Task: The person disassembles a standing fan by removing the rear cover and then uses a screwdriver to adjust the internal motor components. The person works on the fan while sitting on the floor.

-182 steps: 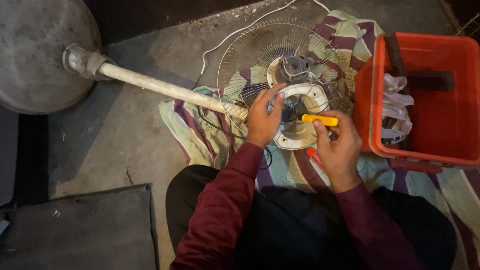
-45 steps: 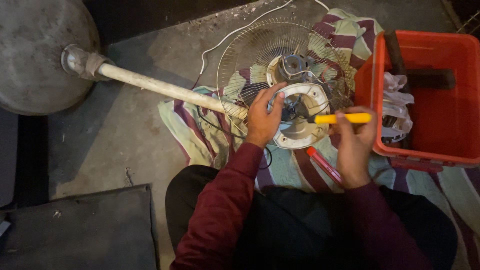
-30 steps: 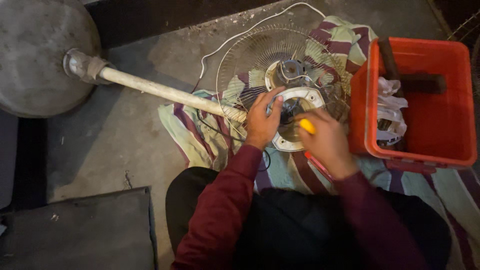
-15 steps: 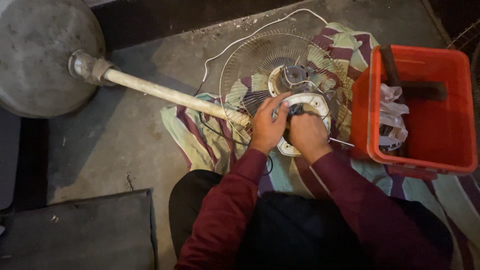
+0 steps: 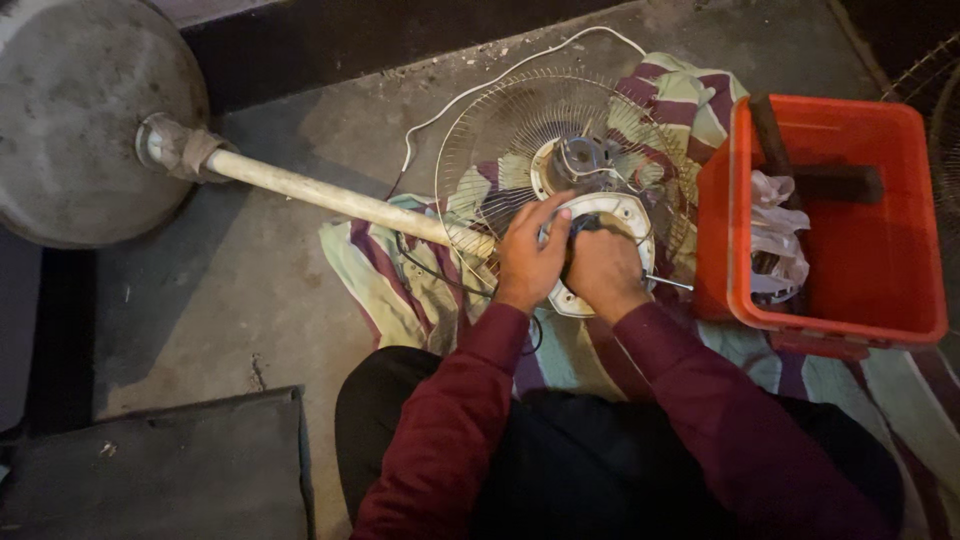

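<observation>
Since a moment ago my right hand point(image 5: 603, 272) has come in from the crate side and now sits hard against my left hand point(image 5: 528, 262), both bunched over the white motor housing point(image 5: 622, 218) at the centre of the frame. The yellow-handled screwdriver seen earlier is hidden now; only a thin metal shaft point(image 5: 668, 283) pokes out to the right of my right hand, so I cannot tell just what those curled fingers clamp. My left fingers are bent, tips pressing the housing's rim. The housing lies inside the wire grille point(image 5: 500, 130), on a striped cloth point(image 5: 385, 285) spread over bare grey concrete floor point(image 5: 240, 290). The fan's pole point(image 5: 330, 198) runs to the round base point(image 5: 80, 110) at upper left. An orange crate point(image 5: 880, 250) stands at right, touching the cloth. The place is dim, with a dark slab point(image 5: 160, 470) at lower left.
</observation>
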